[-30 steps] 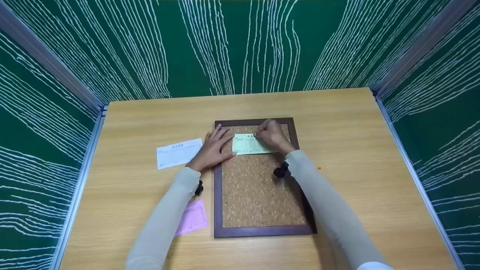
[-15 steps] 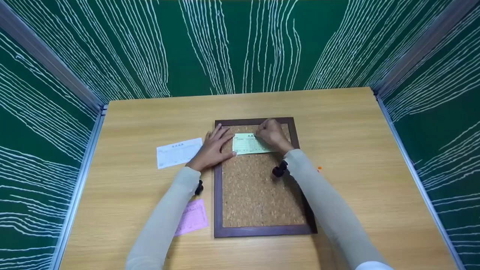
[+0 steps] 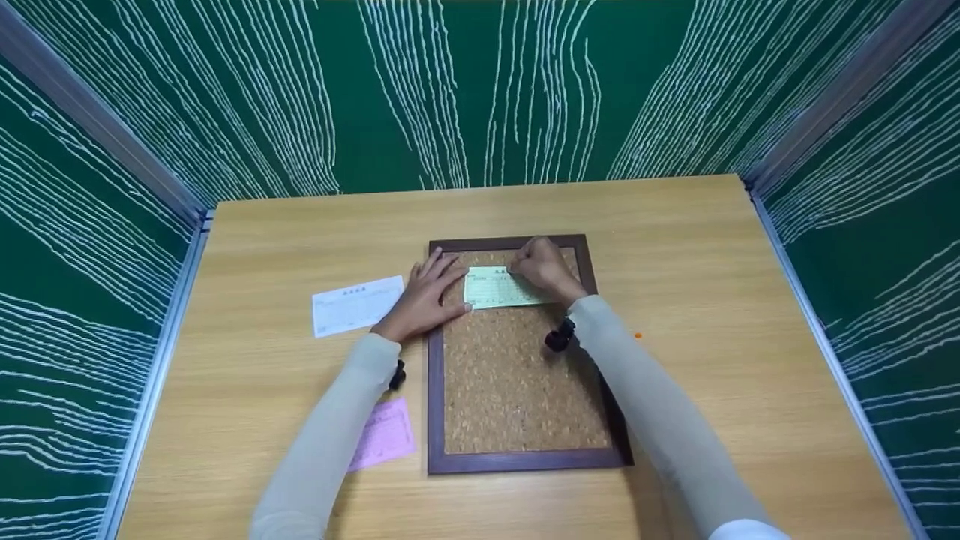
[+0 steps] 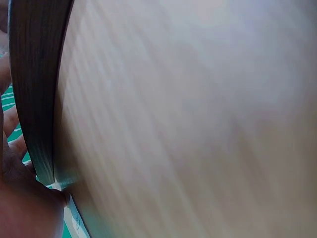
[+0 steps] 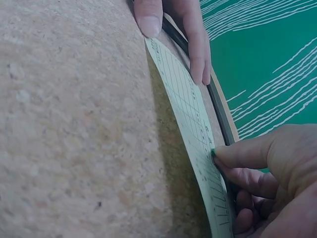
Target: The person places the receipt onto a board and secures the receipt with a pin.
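Wide wooden table (image 3: pixel 675 247) fills the booth, green panels with white lines all around it. Dead centre lies the cork board (image 3: pixel 517 390) in its dark brown frame, long side running away from the person. Both sleeved arms reach in over its near half.

Up at the far end of the cork sits the pale green slip (image 3: pixel 499 289), flat on the surface, printed side up. Here is the left hand (image 3: pixel 424 296): fingers straight and spread, palm down across the board's left frame edge, one fingertip pressing the slip's left end. Nothing is curled round anything there; it simply pins the paper down.

Over to the right hand (image 3: pixel 546 268): fingers bunched, sitting on the slip's top right part. The right wrist view shows it closer, thumb and forefinger (image 5: pixel 247 153) pinched together on something tiny and dark right at the paper's upper edge. What that thing is, too small to tell. So the slip lies stretched between the two hands, left end under a flat fingertip, right end under the pinch.

Off the board, a white slip (image 3: pixel 358 305) lies on the table just left of the left hand. A pink slip (image 3: pixel 386 435) peeks out beside the left forearm, near the board's lower left corner. Smallest of all, an orange speck (image 3: pixel 637 335) sits on the table to the right of the right forearm.
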